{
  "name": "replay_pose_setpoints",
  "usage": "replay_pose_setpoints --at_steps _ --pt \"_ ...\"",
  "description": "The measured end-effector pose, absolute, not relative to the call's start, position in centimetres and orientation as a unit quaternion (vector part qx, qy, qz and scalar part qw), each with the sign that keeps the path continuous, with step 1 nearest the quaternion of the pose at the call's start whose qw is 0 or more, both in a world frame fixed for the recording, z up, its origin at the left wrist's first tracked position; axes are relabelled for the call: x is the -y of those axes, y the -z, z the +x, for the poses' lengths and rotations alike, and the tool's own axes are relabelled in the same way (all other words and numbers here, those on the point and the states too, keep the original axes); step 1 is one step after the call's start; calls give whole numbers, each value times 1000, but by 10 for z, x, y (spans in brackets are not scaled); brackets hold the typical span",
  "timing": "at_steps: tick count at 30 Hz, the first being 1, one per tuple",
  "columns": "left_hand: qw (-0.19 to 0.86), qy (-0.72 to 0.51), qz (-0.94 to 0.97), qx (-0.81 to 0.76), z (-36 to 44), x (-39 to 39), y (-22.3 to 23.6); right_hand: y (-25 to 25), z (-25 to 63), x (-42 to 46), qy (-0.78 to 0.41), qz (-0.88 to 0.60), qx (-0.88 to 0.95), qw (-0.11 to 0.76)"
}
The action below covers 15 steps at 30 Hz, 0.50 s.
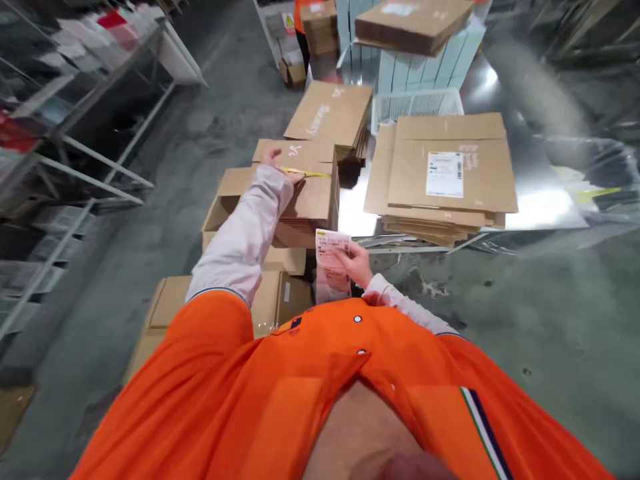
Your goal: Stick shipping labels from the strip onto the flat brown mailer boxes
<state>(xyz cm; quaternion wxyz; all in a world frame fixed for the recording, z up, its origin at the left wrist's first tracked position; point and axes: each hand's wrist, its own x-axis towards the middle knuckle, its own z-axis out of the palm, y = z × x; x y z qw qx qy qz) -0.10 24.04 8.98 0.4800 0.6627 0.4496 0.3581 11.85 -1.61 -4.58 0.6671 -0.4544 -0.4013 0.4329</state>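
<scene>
My left hand (284, 167) reaches out over a stack of flattened cardboard boxes (313, 200), its fingers apart and touching the top of the cardboard. A thin yellow strap (316, 174) runs across this stack right beside the fingers. Close to my chest, my right hand (357, 265) pinches a strip of printed shipping labels (332, 248) that hangs down toward my shirt. To the right, another pile of flat cardboard boxes (440, 170) lies on the metal table, with a white shipping label (445, 175) on its top piece.
Further back are a marked cardboard stack (325, 113), a white plastic basket (419, 100) and more flat boxes (413, 23). The metal table (537, 193) extends right. Cardboard boxes (173, 300) stand low at left, beyond which is a metal rack (107, 87). Part of another person in orange (300, 17) shows behind.
</scene>
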Motion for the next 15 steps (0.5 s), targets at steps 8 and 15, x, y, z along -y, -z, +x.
replay_pose_setpoints --at_steps 8,15 --pt "641 -278 534 -476 -64 -112 -50 32 97 -51 -493 -413 403 651" --pt "588 -375 515 -498 -105 -170 -72 133 139 -145 -381 -601 268 650"
